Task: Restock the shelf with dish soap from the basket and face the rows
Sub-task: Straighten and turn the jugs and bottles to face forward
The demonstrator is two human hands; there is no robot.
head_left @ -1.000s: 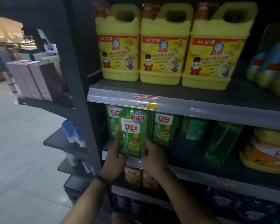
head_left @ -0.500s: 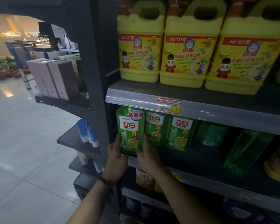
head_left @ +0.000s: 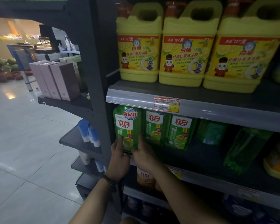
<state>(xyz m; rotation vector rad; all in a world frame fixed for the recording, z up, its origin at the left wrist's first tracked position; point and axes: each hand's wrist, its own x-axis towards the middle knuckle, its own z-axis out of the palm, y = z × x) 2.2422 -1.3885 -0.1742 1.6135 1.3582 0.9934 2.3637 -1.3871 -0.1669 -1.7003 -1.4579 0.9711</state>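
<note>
A green dish soap bottle (head_left: 128, 126) with a white and red label stands upright at the far left front of the middle shelf (head_left: 200, 160). My left hand (head_left: 120, 160) holds its lower left side and my right hand (head_left: 144, 156) holds its lower right side. Two matching green bottles (head_left: 168, 128) stand just to its right, set a little further back. A green bottle (head_left: 244, 147) leans tilted further right, and another green bottle (head_left: 212, 131) stands deeper in. The basket is out of view.
Three big yellow jugs (head_left: 184, 46) fill the upper shelf. A dark upright post (head_left: 102, 102) borders the bottle on the left. Orange bottles (head_left: 144, 177) sit on the shelf below. Pink boxes (head_left: 58, 80) and blue tubes (head_left: 89, 131) stand on the end shelves; tiled floor lies left.
Both hands have slid the green bottle leftwards along the shelf front to the post. The camera has moved closer and turned left.
</note>
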